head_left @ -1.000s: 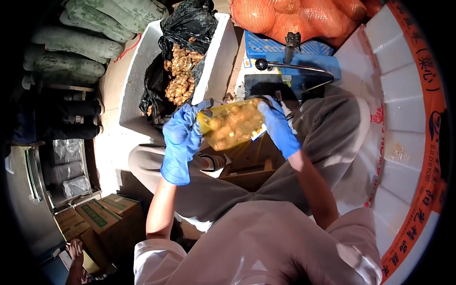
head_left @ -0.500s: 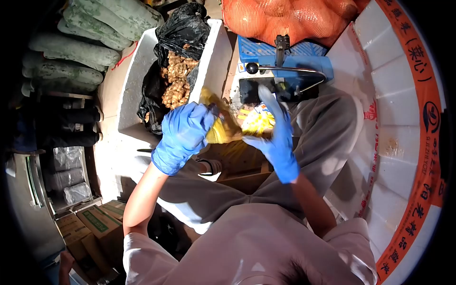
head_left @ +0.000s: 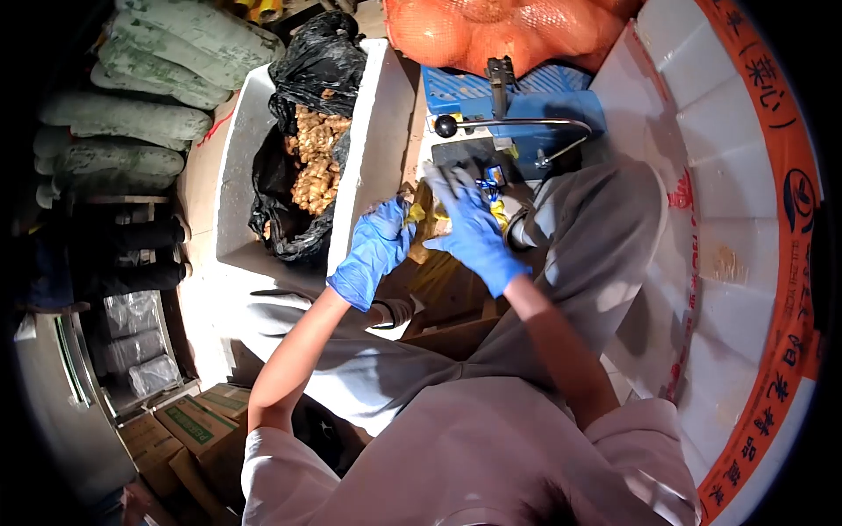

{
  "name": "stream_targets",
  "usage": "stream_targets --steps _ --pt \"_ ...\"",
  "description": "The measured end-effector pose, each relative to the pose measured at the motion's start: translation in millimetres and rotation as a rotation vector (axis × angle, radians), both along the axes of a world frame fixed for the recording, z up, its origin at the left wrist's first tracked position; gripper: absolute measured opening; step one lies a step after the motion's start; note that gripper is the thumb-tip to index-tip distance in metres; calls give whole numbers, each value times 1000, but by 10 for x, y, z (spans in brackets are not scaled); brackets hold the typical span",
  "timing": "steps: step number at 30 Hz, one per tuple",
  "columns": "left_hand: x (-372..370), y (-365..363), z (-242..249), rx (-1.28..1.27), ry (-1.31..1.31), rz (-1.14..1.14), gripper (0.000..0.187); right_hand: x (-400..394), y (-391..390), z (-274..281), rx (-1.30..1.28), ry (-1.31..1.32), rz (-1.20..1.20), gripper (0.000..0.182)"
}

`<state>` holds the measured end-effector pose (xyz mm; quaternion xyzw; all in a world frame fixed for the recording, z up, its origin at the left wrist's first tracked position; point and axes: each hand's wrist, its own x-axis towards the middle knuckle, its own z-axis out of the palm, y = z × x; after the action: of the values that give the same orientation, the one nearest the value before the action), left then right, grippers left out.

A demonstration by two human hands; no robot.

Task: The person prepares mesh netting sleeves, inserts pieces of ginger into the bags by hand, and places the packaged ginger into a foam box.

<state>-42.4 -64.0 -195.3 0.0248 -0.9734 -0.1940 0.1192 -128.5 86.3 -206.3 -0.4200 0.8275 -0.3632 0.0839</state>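
Observation:
A yellow mesh bag (head_left: 427,222) hangs between my two hands, over the space between my knees; its contents are mostly hidden. My blue-gloved left hand (head_left: 377,250) is closed around the bag's left side. On the other side, my blue-gloved right hand (head_left: 478,230) touches the bag with its fingers stretched out and the thumb apart. Behind the right hand, a blue-and-white label and more yellow netting (head_left: 498,210) show in part. To the left of my hands, ginger roots (head_left: 316,162) lie in a black plastic bag (head_left: 320,66) inside a white foam box (head_left: 373,114).
A blue device (head_left: 561,114) with a metal lever and black knob stands ahead. Behind it rests an orange net sack (head_left: 517,31). Foam boxes (head_left: 728,210) line the right side. Large pale-green gourds (head_left: 132,114), cartons (head_left: 197,425) and someone's dark-trousered legs (head_left: 140,237) are at left.
My right hand has come in to the left, from apart to touching the mesh bag. The left hand has shifted slightly right and down, keeping hold. The view has shifted a little.

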Motion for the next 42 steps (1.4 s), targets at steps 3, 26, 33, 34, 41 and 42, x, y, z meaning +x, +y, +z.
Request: stream_targets --steps 3,26,33,34,41,42 --pt "-94 -54 -154 180 -76 33 16 -167 -195 -520 221 39 258 71" --pt "-1789 6 -1060 226 -132 -231 17 -714 -516 -1348 184 -241 -888 27" --pt "-2197 -181 -1202 375 -103 -224 24 -975 -812 -1719 474 166 -691 11" --pt "-2247 -187 -1193 344 -151 -190 24 -993 -798 -1559 473 158 -693 11" --pt "-2347 -144 -691 14 -438 -165 23 -952 -944 -1995 -200 -248 -891 18" --pt "-2343 -137 -650 -78 -376 -254 23 -950 -940 -1981 -199 -250 -894 18"
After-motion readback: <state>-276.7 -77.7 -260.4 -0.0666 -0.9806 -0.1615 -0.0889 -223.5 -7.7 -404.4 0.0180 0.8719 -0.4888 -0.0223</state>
